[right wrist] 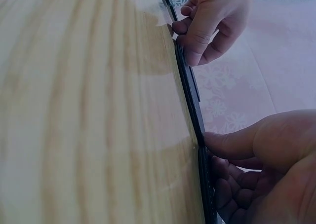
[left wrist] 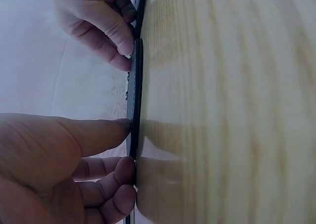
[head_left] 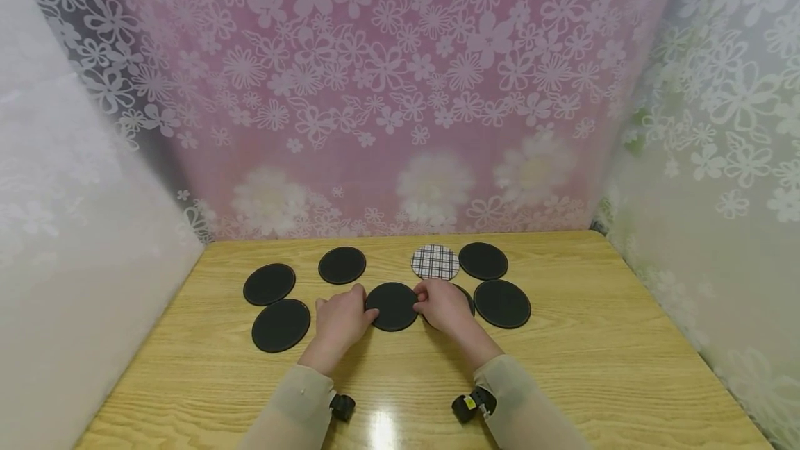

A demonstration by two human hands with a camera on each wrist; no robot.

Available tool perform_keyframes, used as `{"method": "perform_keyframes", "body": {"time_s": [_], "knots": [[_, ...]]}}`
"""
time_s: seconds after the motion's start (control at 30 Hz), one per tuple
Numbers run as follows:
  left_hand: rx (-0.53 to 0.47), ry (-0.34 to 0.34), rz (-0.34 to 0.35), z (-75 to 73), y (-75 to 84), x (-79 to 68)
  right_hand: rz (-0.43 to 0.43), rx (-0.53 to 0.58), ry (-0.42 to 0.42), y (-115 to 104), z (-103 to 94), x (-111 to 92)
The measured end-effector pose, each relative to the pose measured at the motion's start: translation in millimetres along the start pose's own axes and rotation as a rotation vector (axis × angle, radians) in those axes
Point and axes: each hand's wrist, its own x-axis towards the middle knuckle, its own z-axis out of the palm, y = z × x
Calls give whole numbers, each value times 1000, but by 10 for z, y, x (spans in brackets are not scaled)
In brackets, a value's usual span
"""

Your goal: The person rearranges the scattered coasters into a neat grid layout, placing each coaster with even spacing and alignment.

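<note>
A black round coaster (head_left: 392,306) lies at the middle of the table between the two hands. My left hand (head_left: 340,318) holds its left edge, thumb on the top face and fingers against the rim. At the opposite edge my right hand (head_left: 446,307) pinches the rim with thumb and fingertips. Under the right hand another black coaster (head_left: 468,298) is mostly hidden. Just behind lies a coaster with a white and black plaid face (head_left: 435,262). In the left wrist view the held coaster (left wrist: 136,95) lies flat, or nearly so, on the wood.
On the right are two more black coasters, one at the back (head_left: 483,260) and one nearer (head_left: 502,303). The left side has a back coaster (head_left: 342,264), an outer one (head_left: 269,283) and a nearer one (head_left: 281,326). Flowered curtains (head_left: 400,89) enclose the wooden table (head_left: 400,380).
</note>
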Motion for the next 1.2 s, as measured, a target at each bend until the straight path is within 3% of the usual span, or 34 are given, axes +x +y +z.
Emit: {"method": "perform_keyframes", "body": {"time_s": [0.4,0.7,1.03,1.2], "knots": [[-6,-5,-1,-23,-2,-8,-11,9,2,1,-1,-2],[-89,-22,-7,-57,-49,8,-39,11,-19,-16,-72,-50],[-97,86,-2,-185,-89,-1,-68,-31,8,-144,-171,-13],[-65,88,-11,-243,-123,59,-95,-82,41,-212,-184,96]]}}
